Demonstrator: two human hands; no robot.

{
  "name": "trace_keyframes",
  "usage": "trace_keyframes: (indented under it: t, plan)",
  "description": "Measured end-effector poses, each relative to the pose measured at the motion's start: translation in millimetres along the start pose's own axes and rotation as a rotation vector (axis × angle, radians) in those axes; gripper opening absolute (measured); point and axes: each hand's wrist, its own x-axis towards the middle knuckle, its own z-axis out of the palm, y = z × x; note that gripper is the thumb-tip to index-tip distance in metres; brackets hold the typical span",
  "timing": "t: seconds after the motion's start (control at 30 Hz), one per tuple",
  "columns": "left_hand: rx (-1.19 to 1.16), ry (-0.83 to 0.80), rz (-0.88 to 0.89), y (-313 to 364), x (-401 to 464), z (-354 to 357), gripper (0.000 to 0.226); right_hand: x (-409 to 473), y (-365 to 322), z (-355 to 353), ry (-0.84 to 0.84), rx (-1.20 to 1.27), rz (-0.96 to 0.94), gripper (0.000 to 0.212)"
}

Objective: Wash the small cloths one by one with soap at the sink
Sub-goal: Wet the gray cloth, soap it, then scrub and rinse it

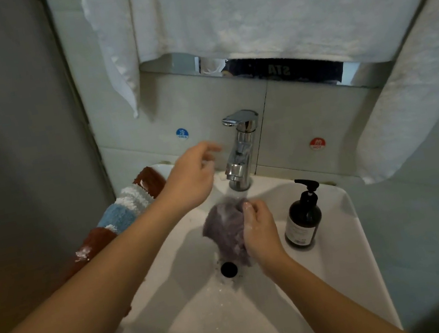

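My right hand (258, 229) is closed around a soapy purple-grey small cloth (227, 230), held in the white ceramic sink (344, 276) directly under water running from the chrome tap (240, 148). My left hand (191, 177) is raised beside the tap, fingers loosely spread and empty. A striped brown, white and blue fluffy cloth (125, 211) lies on the sink's left rim; a dark pump soap bottle (304, 217) stands on its right.
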Motion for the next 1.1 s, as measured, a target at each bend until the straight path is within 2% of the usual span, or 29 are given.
trace_keyframes:
  t: [0.13, 0.27, 0.57, 0.97, 1.1]
  plan:
    - [-0.116, 0.015, 0.077, 26.5, 5.8, 1.4, 0.052, -4.6, 0.0, 0.0, -0.019, -0.045, 0.043, 0.021]
    - [-0.194, 0.011, 0.064, 30.3, 7.8, 1.1, 0.056, -1.8, 3.8, -3.5, -0.001, -0.09, 0.077, 0.029]
    - [-0.233, 0.003, 0.072, 32.3, 16.3, -0.9, 0.07, -1.1, 7.3, -2.5, -0.017, -0.109, 0.084, 0.03]
    - [-0.247, -0.023, 0.096, 35.4, 25.8, -3.4, 0.066, 0.1, 9.2, 1.1, -0.038, -0.092, 0.127, 0.026]
    - [-0.294, 0.079, 0.046, 8.1, 10.1, 6.6, 0.057, 2.0, 9.5, 2.7, -0.016, -0.062, 0.12, 0.023]
